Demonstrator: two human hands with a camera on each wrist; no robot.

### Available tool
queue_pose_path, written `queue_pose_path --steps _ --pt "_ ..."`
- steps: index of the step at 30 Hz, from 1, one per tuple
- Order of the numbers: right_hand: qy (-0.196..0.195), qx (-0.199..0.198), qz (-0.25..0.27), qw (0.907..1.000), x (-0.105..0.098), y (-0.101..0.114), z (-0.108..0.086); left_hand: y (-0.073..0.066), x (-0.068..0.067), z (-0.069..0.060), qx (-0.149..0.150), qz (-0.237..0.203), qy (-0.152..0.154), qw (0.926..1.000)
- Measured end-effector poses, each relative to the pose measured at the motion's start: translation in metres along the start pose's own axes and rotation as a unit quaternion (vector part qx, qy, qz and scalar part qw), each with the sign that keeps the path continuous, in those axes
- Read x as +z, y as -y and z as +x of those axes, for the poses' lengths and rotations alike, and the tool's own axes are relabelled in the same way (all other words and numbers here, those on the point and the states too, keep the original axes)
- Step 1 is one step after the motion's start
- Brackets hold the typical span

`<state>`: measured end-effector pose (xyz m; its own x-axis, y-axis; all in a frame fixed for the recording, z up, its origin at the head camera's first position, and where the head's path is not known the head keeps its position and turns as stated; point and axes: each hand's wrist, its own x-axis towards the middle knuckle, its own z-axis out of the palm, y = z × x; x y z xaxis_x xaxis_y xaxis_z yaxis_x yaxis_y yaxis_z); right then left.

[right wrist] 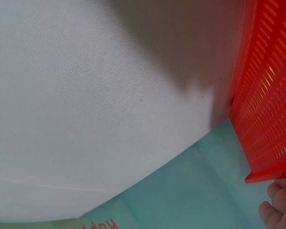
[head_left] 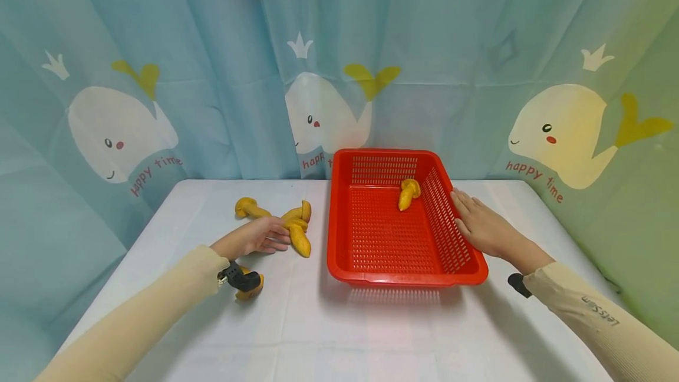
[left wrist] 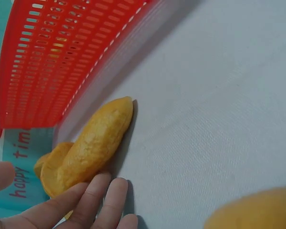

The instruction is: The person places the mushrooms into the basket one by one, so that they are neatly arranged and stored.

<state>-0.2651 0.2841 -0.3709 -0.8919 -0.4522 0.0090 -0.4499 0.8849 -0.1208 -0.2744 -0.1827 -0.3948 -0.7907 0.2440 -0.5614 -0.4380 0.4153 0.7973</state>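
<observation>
My left hand (head_left: 260, 236) reaches in beside a yellow mushroom-shaped piece (head_left: 300, 239), its fingers extended. In the left wrist view the fingertips (left wrist: 101, 183) lie at the edge of that piece (left wrist: 93, 145), with the thumb apart; whether they touch it I cannot tell. A second yellow mushroom (head_left: 303, 211) lies against it just behind, and another (head_left: 249, 208) lies farther left. My right hand (head_left: 485, 223) rests along the right rim of a red perforated plastic basket (head_left: 389, 279), fingers fairly straight. Inside the basket is one yellow mushroom (head_left: 408, 194).
One more yellow piece (head_left: 249, 287) sits under the left wrist, partly hidden by the black wrist strap (head_left: 241, 276). A white cloth covers the table (head_left: 297, 335). Behind its back edge hangs a light blue curtain (head_left: 223, 28) printed with whales.
</observation>
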Motion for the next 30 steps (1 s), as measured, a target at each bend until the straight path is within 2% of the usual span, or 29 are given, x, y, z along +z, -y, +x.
queue_pose_path --steps 7,14,19,30 --pt "0.002 -0.003 0.008 1.0 0.0 0.002 0.0 0.001 0.004 0.005 -0.004 -0.026 0.003 0.9997" --pt "0.002 -0.004 0.006 1.0 0.0 0.001 0.0 0.001 0.009 0.009 0.004 -0.048 -0.016 0.9987" --pt "0.002 -0.005 0.006 1.0 0.0 0.001 0.0 0.001 0.014 0.012 0.005 -0.081 -0.026 0.9963" --pt "0.004 0.0 -0.003 1.0 -0.001 0.0 0.0 0.0 0.027 0.019 -0.002 -0.126 -0.073 0.9893"
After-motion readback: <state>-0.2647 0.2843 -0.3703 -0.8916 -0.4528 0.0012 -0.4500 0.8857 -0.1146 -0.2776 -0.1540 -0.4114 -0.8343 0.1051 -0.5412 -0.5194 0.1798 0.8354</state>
